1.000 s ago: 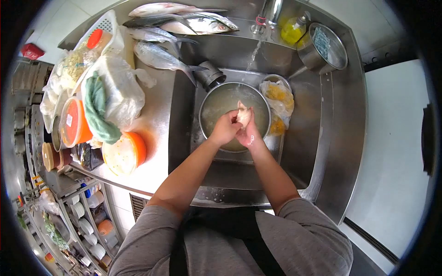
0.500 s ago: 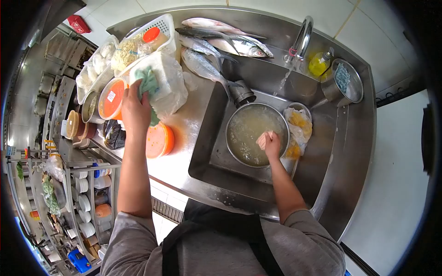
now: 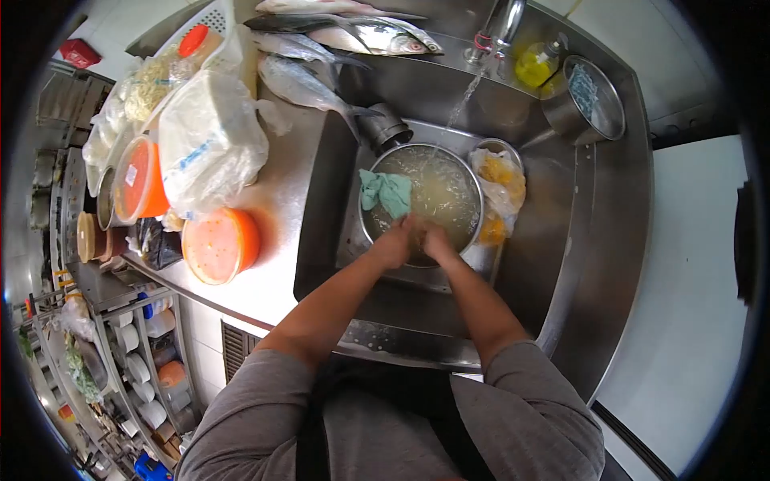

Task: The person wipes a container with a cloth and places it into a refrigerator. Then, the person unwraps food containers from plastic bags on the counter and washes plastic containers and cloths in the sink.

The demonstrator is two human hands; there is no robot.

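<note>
A round metal pot point(image 3: 479, 192) of cloudy water stands in the sink, with a stream from the tap falling into it. Inside its left side is a green cloth point(image 3: 387, 191), partly bunched. My left hand point(image 3: 393, 243) is at the near rim, fingers closed at the cloth's lower end. Right beside it, my right hand point(image 3: 435, 240) is curled at the water's surface, and what it holds is hidden. The two hands nearly touch.
Several whole fish point(image 3: 301, 84) lie behind the sink on the left. A bagged white block point(image 3: 208, 136) and an orange tub point(image 3: 220, 244) stand on the left counter. Right of the pot is a bag with yellow contents point(image 3: 499, 188). The tap point(image 3: 507, 24) and soap bottle point(image 3: 536, 64) are behind.
My left hand has carried the green cloth from the bagged block to the pot. My right hand, which held something pale pink, has shifted left and nearer to me. The view has turned slightly.
</note>
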